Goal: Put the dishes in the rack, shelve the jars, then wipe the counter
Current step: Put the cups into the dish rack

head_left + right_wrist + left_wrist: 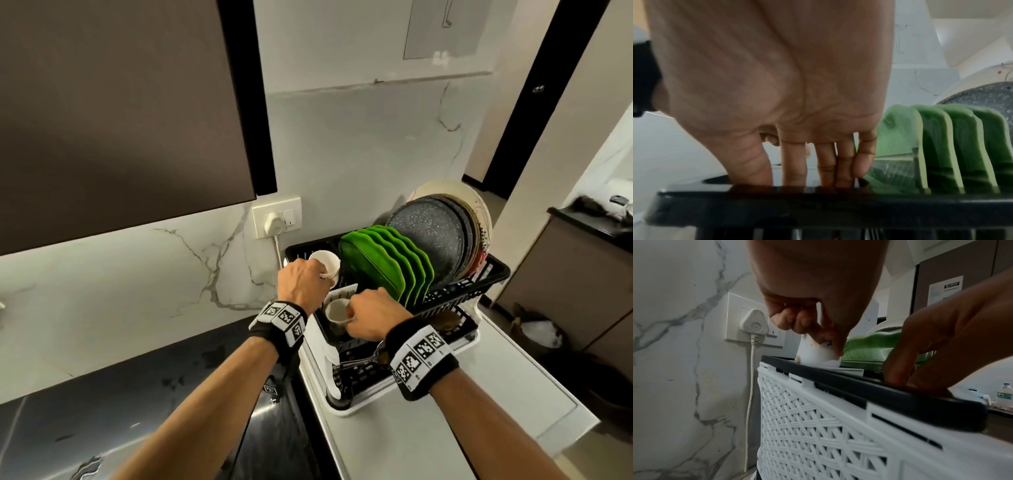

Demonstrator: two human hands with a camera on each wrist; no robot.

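A black dish rack [473, 291] stands on a white drain tray [346, 409]. My left hand [301, 284] pinches a white cup [325, 262] by its rim over the rack's far left corner; in the left wrist view its fingers [803, 324] grip the cup [816, 353] just above the rim. My right hand [373, 317] holds a second white cup [335, 310] low inside the rack's near left part. In the right wrist view the fingers [844, 162] reach down behind the black rim [818, 204], which hides this cup. Green plates [383, 260] and grey speckled plates [428, 233] stand upright in the rack.
A metal spoon [363, 358] lies in the rack's front section. A wall socket with a white plug [277, 222] sits just behind the rack. A dark upper cabinet [120, 120] hangs at the left above the black counter [137, 411]. The rack stands on a white surface [445, 428].
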